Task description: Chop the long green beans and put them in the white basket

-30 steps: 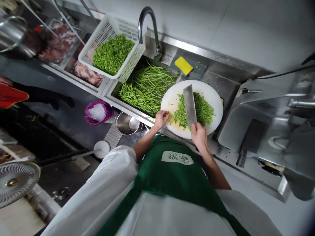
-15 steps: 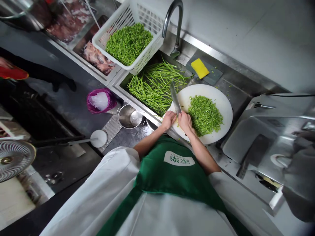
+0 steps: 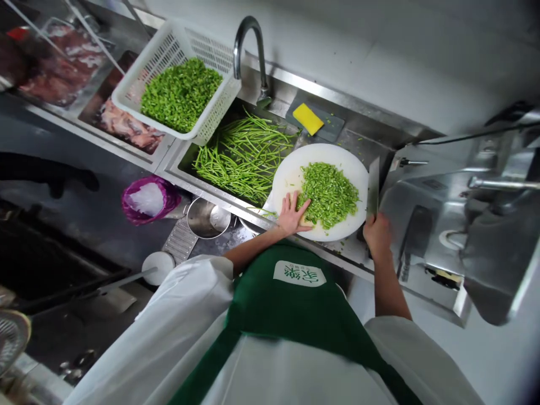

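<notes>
My left hand (image 3: 292, 216) has its fingers spread on the near left part of a round white cutting board (image 3: 283, 179), at the edge of a heap of chopped green stalks (image 3: 329, 194). Off the board's right side, my right hand (image 3: 378, 232) is wrapped round the handle of a cleaver (image 3: 373, 187). Its blade points away from me, beside the board's rim. Long uncut green stalks (image 3: 244, 157) fill the sink left of the board.
A white plastic basket (image 3: 122, 101) of chopped greens stands over the sink's left end, near a curved faucet (image 3: 248, 25). A yellow sponge (image 3: 308, 118) lies on a grey sharpening-stone-like slab (image 3: 335, 129). Raw meat (image 3: 126, 128) sits further left. On the floor are a steel pot (image 3: 202, 219) and a purple bag (image 3: 171, 194).
The cleaver, held in my right hand, has moved from the board's left side to beyond its right rim. My left hand has opened and spread by the chopped heap. The view has shifted right.
</notes>
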Demonstrator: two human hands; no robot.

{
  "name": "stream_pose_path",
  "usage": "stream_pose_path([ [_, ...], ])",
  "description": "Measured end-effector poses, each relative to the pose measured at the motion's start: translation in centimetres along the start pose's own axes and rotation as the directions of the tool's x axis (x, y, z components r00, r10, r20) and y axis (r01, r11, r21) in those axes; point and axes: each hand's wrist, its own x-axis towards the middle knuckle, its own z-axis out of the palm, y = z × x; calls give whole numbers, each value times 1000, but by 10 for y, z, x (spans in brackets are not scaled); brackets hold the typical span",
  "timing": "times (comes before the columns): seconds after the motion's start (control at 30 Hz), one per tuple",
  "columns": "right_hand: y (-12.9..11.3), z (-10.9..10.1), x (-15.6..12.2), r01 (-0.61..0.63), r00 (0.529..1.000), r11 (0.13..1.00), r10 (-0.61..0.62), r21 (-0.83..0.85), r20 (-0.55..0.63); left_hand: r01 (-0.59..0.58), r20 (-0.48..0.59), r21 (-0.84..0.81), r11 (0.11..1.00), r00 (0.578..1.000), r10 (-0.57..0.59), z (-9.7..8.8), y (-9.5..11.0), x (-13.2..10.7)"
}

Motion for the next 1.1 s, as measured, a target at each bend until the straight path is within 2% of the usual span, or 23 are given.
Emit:
stream_pose_path([
  [0.1,14,10,-10,-131,989,985,138,-113,56,-4,-25,4,1000,1000,4,13,20,26],
  [0.17,6,17,-20,-148,980,980,163,-135,111,-18,-41,-14,1000,999,17,21,32,45],
  [0.27,-16,24,-35,-121,976,987,138,-107,169,-21,-48,-61,998,999,18,28,46,66],
  [0.37,-24,26,-39,-79,976,996,87,-52,198,-12,-56,-110,994,998,6,27,50,68],
  [0.47,1,27,-32,-81,984,990,60,119,171,-11,-69,-108,994,998,4,22,48,50],
  [0.53,32,30,-27,-160,978,921,98,355,184,-40,-34,-74,996,999,38,22,50,35],
  [0.6,64,37,-27,-286,951,749,145,598,273,-58,10,-38,998,998,59,25,56,28],
  [0.67,87,47,-31,-384,917,569,143,727,373,-23,6,-18,1000,1000,23,33,67,31],
  [0.73,98,56,-39,-424,899,471,119,773,421,43,-49,-25,999,998,-45,43,80,42],
  [0.9,88,69,-51,-416,902,394,60,820,428,79,-202,-64,995,975,-91,60,108,61],
  [1.1,56,90,-53,-416,886,382,-34,825,462,122,-275,-21,992,953,-123,65,125,62],
])
